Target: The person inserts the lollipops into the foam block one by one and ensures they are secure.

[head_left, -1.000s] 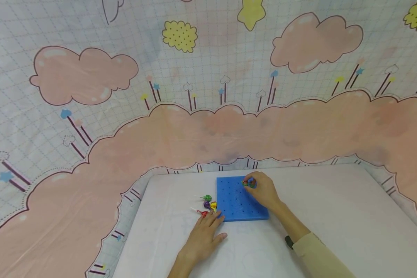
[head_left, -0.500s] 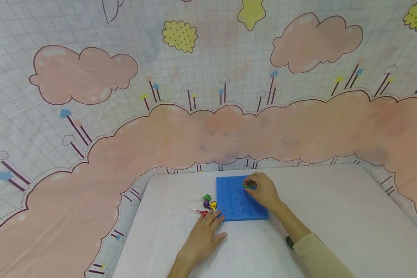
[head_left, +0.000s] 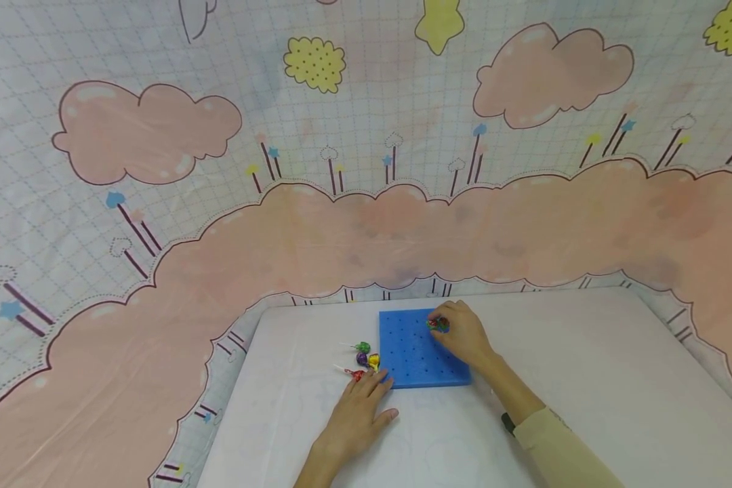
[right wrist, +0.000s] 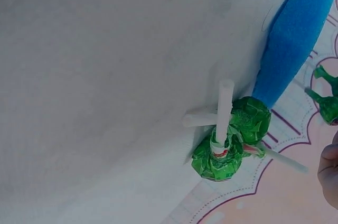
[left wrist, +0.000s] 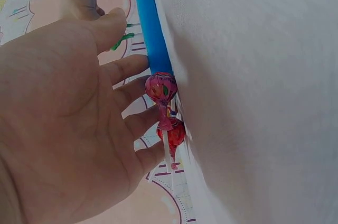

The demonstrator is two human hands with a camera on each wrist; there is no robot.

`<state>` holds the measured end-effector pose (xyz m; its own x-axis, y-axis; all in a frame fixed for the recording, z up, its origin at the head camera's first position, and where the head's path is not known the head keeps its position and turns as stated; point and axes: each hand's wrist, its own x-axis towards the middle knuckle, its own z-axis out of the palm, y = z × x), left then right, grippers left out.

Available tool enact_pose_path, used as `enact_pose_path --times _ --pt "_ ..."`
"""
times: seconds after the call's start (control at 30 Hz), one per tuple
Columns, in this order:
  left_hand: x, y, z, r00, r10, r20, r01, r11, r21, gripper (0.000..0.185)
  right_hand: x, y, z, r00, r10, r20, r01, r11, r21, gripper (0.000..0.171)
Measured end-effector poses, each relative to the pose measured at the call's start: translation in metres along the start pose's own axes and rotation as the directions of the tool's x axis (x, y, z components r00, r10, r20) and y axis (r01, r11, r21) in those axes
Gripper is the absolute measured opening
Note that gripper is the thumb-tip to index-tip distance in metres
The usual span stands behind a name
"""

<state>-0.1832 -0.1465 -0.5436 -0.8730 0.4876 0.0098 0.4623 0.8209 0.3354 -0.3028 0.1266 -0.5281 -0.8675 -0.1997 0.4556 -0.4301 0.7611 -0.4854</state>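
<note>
On the white table (head_left: 585, 379), the right hand (head_left: 460, 335) pinches a lollipop (head_left: 437, 324) over the far right part of the blue foam board (head_left: 415, 356), apparently seating its stick in a hole. The left hand (head_left: 356, 413) rests flat with relaxed fingers at the board's near left corner, just beside the loose lollipops (head_left: 364, 359). Next comes a straight push down.

Left hand (left wrist: 63, 123) spread, palm showing, fingers straight. Fingertips lie close by two wrapped lollipops (left wrist: 165, 110), pink over red, white stick between. Both lie against the white table (left wrist: 253, 97) edge, just below the blue foam board (left wrist: 150, 28).
</note>
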Motion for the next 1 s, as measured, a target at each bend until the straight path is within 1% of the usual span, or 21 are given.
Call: enact_pose_path --times 0.17,0.47,0.73,1.0 --pt "0.000 -0.001 0.000 1.000 0.003 -0.005 -0.003 1.000 0.000 0.059 -0.001 -0.001 0.001 1.000 -0.010 -0.016 0.010 1.000 0.013 0.030" --pt "-0.001 -0.002 0.003 0.999 0.031 -0.036 -0.031 1.000 0.001 0.060 -0.004 -0.002 0.000 1.000 0.004 -0.012 -0.003 0.999 0.044 0.036" --pt "0.000 -0.001 0.002 1.000 -0.013 0.011 0.013 1.000 -0.009 0.060 -0.007 -0.005 -0.007 1.000 0.027 -0.008 -0.026 0.999 0.044 0.039" --pt "0.000 -0.002 0.002 1.000 0.011 -0.010 -0.011 1.000 -0.003 0.060 -0.011 -0.002 -0.015 0.999 0.030 -0.014 -0.029 0.999 0.044 0.038"
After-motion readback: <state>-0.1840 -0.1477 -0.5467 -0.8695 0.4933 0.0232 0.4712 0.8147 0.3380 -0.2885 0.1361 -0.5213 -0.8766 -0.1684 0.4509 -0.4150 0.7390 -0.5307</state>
